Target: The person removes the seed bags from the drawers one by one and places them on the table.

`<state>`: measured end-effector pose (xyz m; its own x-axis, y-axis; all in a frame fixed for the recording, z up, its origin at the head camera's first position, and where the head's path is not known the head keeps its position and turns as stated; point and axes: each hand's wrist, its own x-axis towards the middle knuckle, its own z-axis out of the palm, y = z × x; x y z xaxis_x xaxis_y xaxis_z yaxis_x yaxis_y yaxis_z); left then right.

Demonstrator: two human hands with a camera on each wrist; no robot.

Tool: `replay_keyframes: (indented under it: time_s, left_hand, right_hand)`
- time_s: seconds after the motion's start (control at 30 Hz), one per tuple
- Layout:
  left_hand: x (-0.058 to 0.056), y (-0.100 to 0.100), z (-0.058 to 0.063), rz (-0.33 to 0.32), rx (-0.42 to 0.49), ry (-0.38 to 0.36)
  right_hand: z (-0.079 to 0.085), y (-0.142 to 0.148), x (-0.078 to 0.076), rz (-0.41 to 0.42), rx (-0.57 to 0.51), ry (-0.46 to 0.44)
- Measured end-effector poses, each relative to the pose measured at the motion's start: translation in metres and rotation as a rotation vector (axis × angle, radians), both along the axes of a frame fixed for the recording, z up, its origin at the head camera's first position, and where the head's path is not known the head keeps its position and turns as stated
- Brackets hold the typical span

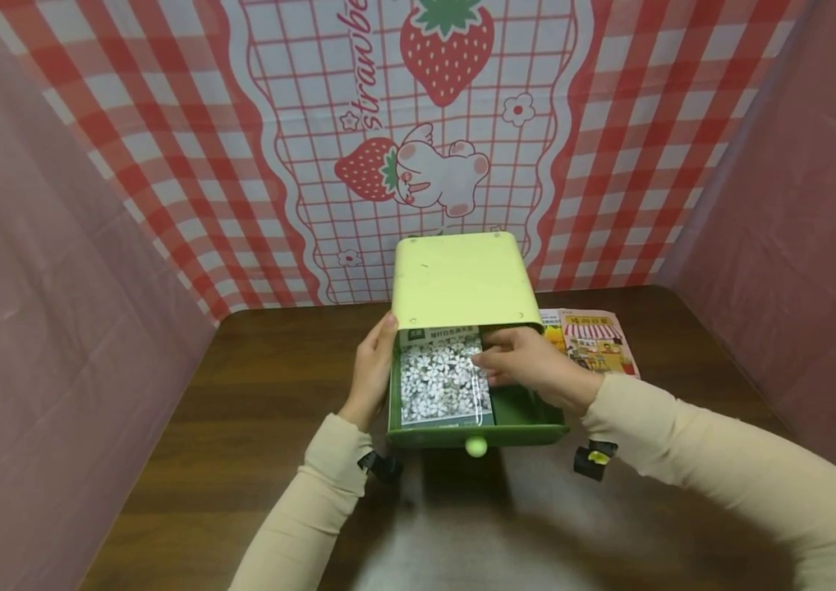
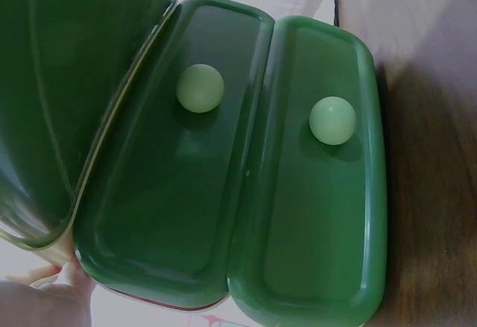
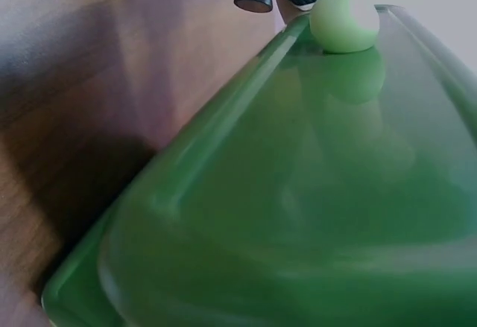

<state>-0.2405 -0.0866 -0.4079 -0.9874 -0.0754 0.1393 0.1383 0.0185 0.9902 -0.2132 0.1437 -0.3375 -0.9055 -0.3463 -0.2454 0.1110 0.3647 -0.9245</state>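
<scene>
A small cabinet with a pale yellow-green top (image 1: pixel 466 279) stands at the back of the table, its upper green drawer (image 1: pixel 529 410) pulled out. Inside that drawer, on the left, lies a flat packet (image 1: pixel 438 386) printed with white flowers. My right hand (image 1: pixel 536 365) reaches into the drawer and pinches the packet's right edge; some fingertips are hidden. Against the cabinet's left side rests my left hand (image 1: pixel 369 373), seen also at the lower left of the left wrist view. The right wrist view shows a drawer front with a pale round knob (image 3: pixel 344 21), but not the hand.
Two lower drawers, with pale knobs (image 2: pixel 200 89), are closed under the pulled-out one. Right of the cabinet, a colourful printed packet (image 1: pixel 599 343) lies on the brown wooden table (image 1: pixel 255 427). A strawberry-patterned cloth (image 1: pixel 300 205) hangs behind, with pink cloth at both sides.
</scene>
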Motion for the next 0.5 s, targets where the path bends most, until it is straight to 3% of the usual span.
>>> replay_keyframes:
  time_s: [0.5]
  left_hand:
    - [0.000, 0.001, 0.001, -0.005, 0.007, -0.009]
  right_hand:
    - [-0.004, -0.004, 0.011, 0.098, 0.070, -0.031]
